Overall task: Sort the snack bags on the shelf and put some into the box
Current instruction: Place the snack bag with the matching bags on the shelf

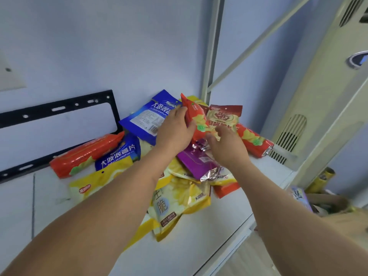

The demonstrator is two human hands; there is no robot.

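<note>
L grip (pixel 175 128) clenched round upright orange bag (pixel 196 120) over the pile at shelf (pixel 209 226) back-right corner; R grip (pixel 227 146) relaxed, holding nothing, hovering over purple bag (pixel 197 162). Risk: lifting drags neighbours, yellow bags (pixel 179 198) overhang front edge, could slide off. Box not clearly seen.

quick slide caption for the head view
Left hand grips an upright red snack bag while right hand reaches into the shelf pile.
</note>
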